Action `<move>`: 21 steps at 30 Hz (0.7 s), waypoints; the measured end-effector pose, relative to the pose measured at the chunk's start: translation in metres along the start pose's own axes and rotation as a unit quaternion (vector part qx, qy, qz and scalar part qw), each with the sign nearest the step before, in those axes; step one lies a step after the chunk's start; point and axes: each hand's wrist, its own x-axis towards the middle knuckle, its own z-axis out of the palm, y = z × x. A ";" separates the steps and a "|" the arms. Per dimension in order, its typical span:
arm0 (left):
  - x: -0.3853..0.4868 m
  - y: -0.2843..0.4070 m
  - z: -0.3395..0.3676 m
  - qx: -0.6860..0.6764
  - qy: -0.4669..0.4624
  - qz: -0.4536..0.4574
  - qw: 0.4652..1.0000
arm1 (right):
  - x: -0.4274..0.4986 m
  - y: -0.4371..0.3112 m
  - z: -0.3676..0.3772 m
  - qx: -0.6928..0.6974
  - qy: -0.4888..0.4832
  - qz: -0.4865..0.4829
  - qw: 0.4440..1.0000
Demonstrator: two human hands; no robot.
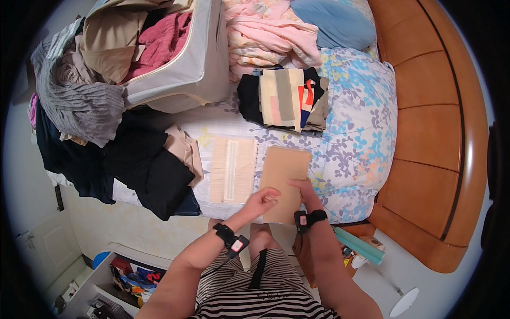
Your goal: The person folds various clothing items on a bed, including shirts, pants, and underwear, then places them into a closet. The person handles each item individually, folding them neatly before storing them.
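A tan folded cloth piece (285, 167) lies at the bed's near edge, directly in front of me. My right hand (306, 190) grips its right edge, with the thumb on top and the other fingers mostly hidden beneath. Over its left side is my left hand (261, 202), fingers curled; whether they pinch the cloth is unclear. To the left, a flat beige corset-like garment (219, 169) shows a pale vertical strip and a row of small dark fasteners along its right edge.
Folded clothes (281, 99) sit farther back on the floral bedsheet (350, 131). A grey fabric storage box (199, 75) full of clothes stands back left. Black garments (147, 167) hang over the near edge. The wooden headboard (426, 135) bounds the right side.
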 end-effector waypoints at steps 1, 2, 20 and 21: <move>-0.001 -0.004 -0.007 -0.008 0.043 0.031 0.999 | -0.003 -0.004 -0.007 0.011 -0.019 0.013 1.000; -0.001 -0.010 -0.018 -0.024 0.081 0.064 0.994 | -0.004 -0.008 -0.013 0.009 -0.028 0.006 1.000; 0.015 -0.054 -0.169 0.267 0.462 -0.095 0.840 | -0.016 0.043 0.038 -0.672 0.116 -0.155 0.715; 0.016 -0.051 -0.165 0.219 0.458 -0.088 0.857 | -0.012 0.044 0.039 -0.671 0.120 -0.137 0.719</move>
